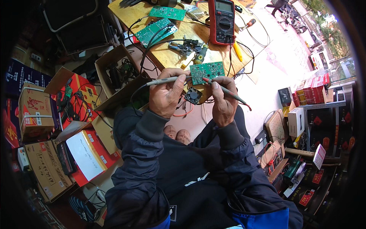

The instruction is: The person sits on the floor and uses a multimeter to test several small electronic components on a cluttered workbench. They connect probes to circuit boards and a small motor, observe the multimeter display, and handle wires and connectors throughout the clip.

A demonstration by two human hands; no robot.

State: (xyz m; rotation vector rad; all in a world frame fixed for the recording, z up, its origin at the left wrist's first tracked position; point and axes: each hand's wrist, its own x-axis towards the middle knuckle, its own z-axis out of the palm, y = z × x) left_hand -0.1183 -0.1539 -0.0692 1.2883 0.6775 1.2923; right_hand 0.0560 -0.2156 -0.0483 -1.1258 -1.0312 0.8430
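Observation:
My left hand [167, 91] pinches a grey test probe [164, 81], whose black lead runs off to the left. A second test probe [230, 94], grey with red ends, is gripped in my right hand [224, 100]. Between my hands a small green circuit board [207, 72] stands tilted, solder side toward me, at the table's near edge. Both probes point at its lower part; I cannot tell whether the tips touch it. A small black fan [193, 95] hangs just below the board. Beyond stands a red multimeter [222, 21] with leads plugged in at its bottom.
On the wooden table [152, 57] lie two larger green circuit boards [167, 13], pliers [179, 46], a yellow-handled tool [238, 51] and a screwdriver [250, 23]. Open cardboard boxes [105, 61] with cables crowd the left. More boxes [312, 89] and tools are at the right.

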